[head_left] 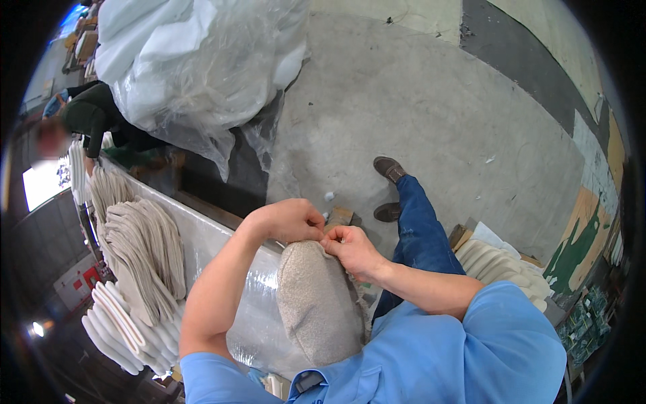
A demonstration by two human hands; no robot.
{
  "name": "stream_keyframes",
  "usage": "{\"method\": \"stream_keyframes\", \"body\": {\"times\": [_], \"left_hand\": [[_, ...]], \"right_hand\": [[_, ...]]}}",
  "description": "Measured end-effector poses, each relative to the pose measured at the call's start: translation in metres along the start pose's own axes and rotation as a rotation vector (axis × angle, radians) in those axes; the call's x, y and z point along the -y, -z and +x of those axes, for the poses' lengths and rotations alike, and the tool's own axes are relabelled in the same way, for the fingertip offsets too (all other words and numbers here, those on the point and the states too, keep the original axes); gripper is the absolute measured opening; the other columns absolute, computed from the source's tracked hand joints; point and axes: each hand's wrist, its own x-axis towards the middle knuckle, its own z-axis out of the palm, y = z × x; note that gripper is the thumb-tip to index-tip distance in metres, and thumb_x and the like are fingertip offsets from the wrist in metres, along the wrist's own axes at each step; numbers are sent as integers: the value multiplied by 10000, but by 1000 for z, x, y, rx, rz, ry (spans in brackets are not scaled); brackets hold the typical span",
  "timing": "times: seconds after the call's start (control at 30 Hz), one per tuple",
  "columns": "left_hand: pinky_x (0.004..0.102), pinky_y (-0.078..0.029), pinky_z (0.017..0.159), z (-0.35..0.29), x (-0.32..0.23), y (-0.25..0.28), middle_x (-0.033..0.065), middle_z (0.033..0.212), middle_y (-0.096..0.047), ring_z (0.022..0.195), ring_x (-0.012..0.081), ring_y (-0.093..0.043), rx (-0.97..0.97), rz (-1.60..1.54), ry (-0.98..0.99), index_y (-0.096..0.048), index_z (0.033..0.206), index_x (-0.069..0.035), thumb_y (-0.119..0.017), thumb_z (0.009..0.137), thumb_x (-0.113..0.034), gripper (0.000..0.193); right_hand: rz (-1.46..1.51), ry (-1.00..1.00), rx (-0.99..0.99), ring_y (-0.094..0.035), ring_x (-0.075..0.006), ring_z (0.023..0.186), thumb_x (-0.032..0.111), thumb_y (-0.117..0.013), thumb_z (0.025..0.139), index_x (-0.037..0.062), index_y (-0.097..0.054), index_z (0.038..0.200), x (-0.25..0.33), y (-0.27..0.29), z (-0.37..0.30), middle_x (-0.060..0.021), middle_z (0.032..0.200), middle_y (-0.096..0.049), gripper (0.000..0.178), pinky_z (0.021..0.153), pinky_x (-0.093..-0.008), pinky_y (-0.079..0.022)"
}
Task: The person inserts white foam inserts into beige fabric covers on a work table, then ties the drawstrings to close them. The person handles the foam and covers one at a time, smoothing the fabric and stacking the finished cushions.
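Note:
A beige, nubbly fabric cushion (316, 303) with a seam along its side lies in front of my body, its narrow end pointing away from me. At that far end, my left hand (289, 221) has its fingers closed on the cushion's edge. Right beside it, my right hand (355, 253) pinches the same edge between thumb and fingers. The fingertips of both hands nearly meet there. Whatever small detail sits between them is too small to make out. Under the cushion's left side is a table (252, 330) covered in shiny clear film.
Grey-beige fabric pieces (145, 242) are heaped at the table's left, above white padded pieces (121, 330). A big plastic-wrapped white bundle (202, 60) stands far left. Another person (94, 114) bends over the table's far end. Cream pieces (501, 269) are stacked at right.

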Motion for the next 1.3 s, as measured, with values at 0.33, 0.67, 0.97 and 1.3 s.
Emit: {"method": "stream_keyframes", "body": {"times": [0.33, 0.67, 0.97, 1.3], "left_hand": [[358, -516, 697, 24, 8, -18, 98, 770, -715, 739, 156, -637, -337, -183, 10, -758, 956, 27, -722, 930, -245, 276], [325, -535, 745, 20, 12, 1, 69, 851, -773, 787, 142, -660, -21, -240, 139, -818, 1049, -16, -756, 942, -280, 291], [325, -514, 678, 40, 24, -34, 63, 790, -747, 732, 135, -639, -272, -617, 123, -802, 922, 47, -786, 904, -208, 256], [334, -506, 753, 33, 51, -77, 70, 794, -694, 775, 147, -622, -710, -1093, 1, -747, 868, 76, -740, 926, -158, 241]], "right_hand": [[108, 14, 34, -568, -85, 885, 154, -683, 1029, 9, -695, 1062, -11, 26, 10, -8, 969, -675, 149, 789, -269, -472], [84, -2, 52, -588, -86, 945, 148, -686, 1038, 21, -690, 1112, -4, 19, 8, 0, 1026, -682, 147, 848, -270, -481], [361, -173, -91, -645, -147, 1075, 299, -488, 1155, 59, -653, 1242, -35, 24, -2, -50, 1179, -707, 304, 1007, -368, -498], [411, -158, -150, -642, -142, 915, 274, -462, 1153, 48, -620, 1185, -13, -11, 31, -46, 1052, -685, 277, 832, -339, -539]]}}
